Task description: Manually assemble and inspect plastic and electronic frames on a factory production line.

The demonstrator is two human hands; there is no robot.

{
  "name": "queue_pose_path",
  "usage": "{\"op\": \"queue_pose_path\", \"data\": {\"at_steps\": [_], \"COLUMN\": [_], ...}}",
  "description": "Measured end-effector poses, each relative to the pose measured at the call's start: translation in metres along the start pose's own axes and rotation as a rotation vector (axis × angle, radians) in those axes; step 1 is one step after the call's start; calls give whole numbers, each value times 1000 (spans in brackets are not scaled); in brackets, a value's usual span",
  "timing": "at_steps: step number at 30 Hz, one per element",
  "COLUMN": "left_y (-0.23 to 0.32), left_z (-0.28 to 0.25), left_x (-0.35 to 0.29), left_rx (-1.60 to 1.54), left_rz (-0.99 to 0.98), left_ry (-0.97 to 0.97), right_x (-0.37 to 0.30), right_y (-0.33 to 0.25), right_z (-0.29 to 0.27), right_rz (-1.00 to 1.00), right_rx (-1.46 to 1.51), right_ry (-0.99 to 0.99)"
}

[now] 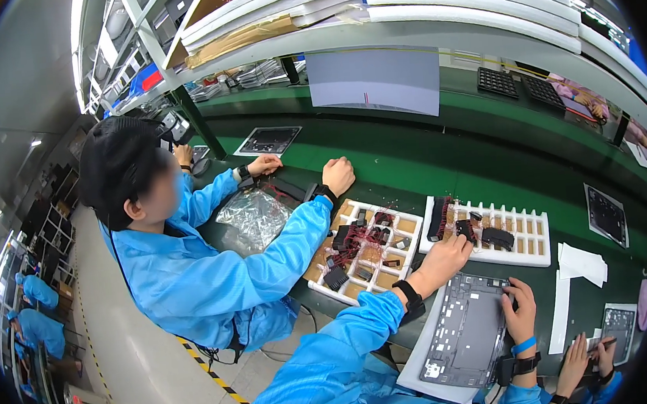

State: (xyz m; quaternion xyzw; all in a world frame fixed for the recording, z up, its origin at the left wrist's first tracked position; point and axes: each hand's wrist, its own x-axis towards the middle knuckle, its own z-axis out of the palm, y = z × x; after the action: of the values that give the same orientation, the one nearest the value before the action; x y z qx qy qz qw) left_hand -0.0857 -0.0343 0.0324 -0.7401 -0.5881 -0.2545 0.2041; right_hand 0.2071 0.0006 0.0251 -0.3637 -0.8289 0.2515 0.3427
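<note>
Head view: I look down on the green desk (487, 155), with the dark panel (467, 331) lying near its edge, tilted on a white sheet (413, 381). Just beyond the panel is a white foam tray (526, 260) of small dark parts. My right hand (519, 308) curves loosely at the panel's right edge; whether it grips, I can't tell. My left hand (444, 265) reaches over the tray, fingers narrowed beside a black part with red wires (465, 229); I can't tell if it is pinched yet. I judge the step in hand as picking that part, so the next move calls for a sure pinch and a lift clear of the dividers, wires unsnagged, while the panel stays steady.
</note>
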Motion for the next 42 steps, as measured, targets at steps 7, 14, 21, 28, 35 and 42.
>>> {"op": "queue_pose_path", "data": {"at_steps": [7,14,21,28,35,42], "left_y": [11,16,15,21,23,25], "left_z": [3,1,6,8,5,3], "left_x": [-5,1,-12,-14,-8,-7], "left_rx": [-24,21,63,16,-48,-90], "left_rz": [-106,-121,-115,-205,-281,-281], "left_ry": [43,109,112,196,166,187], "right_x": [-3,1,2,0,2,0], "right_y": [4,9,13,18,17,19], "right_z": [1,1,6,3,6,5], "right_rz": [-8,28,6,29,29,34], "right_rx": [-22,-30,-54,-62,-60,-52], "right_ry": [-25,-28,-66,-70,-74,-58]}}
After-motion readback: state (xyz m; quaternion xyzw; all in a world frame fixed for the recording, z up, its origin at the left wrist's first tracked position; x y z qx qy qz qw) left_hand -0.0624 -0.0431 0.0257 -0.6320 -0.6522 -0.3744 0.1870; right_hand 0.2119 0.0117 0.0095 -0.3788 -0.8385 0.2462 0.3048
